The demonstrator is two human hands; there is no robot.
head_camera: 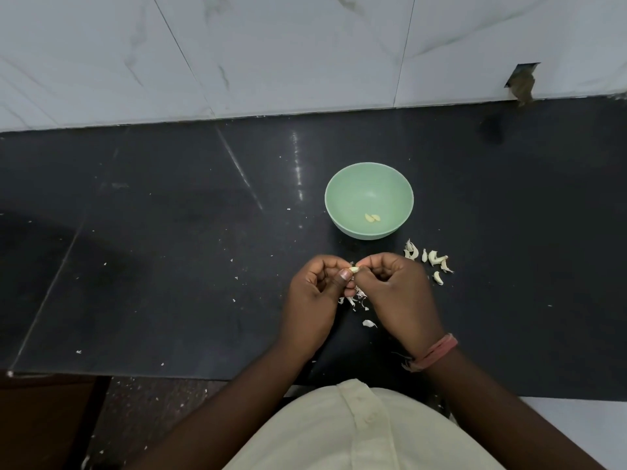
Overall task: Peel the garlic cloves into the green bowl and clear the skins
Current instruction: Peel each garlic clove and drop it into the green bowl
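**Clove pinched, bowl straight ahead**

Above the dark surface (169,266), the left hand (314,296) and right hand (395,290) both pinched one garlic clove (354,269). Beyond them, slightly right and nearer the right hand, stood the green bowl (369,184).

Garlic clove (354,269): mostly covered by the fingertips of the left hand (314,300) and right hand (395,290); only a pale sliver shows, too small to tell how much skin remains on it. Skins (354,300) below the clove: partly hidden under both hands. Right of the clove, the cloves (429,259) on the counter: too small to tell peeled from unpeeled. Both forearms run off the bottom edge.
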